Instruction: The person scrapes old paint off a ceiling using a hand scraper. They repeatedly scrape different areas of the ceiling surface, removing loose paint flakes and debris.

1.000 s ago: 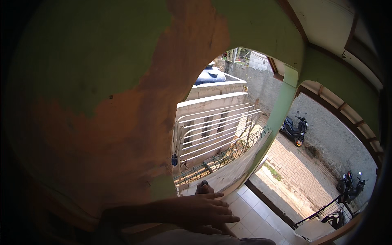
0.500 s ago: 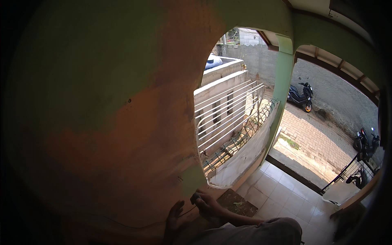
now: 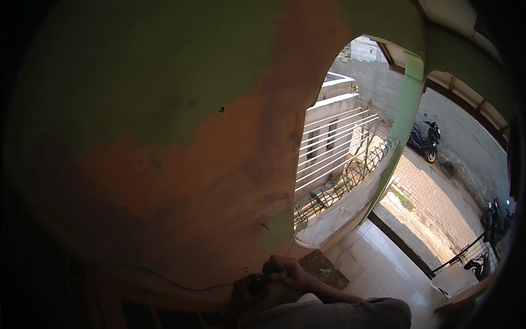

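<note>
A curved wall point(image 3: 181, 164) with green paint worn away to orange fills most of the view. Both hands are together low against its foot, in shadow. My right hand point(image 3: 290, 275) comes in from the lower right in a grey sleeve. Its fingers are closed on a small dark object point(image 3: 274, 267) that touches the wall; what the object is stays unclear. My left hand point(image 3: 245, 293) is just left of it and below, fingers curled near the wall's base. It is too dark to tell whether it holds anything.
A dark mat point(image 3: 323, 268) lies on the pale tiled floor point(image 3: 378, 263) right of the hands. Beyond are a low parapet with a metal railing point(image 3: 339, 189), a green pillar point(image 3: 402, 115), a brick-paved yard and parked scooters point(image 3: 423, 140).
The view has swung left and down, so the wall fills more of it. My hands have moved from the floor tiles to the wall's foot and drawn closer together.
</note>
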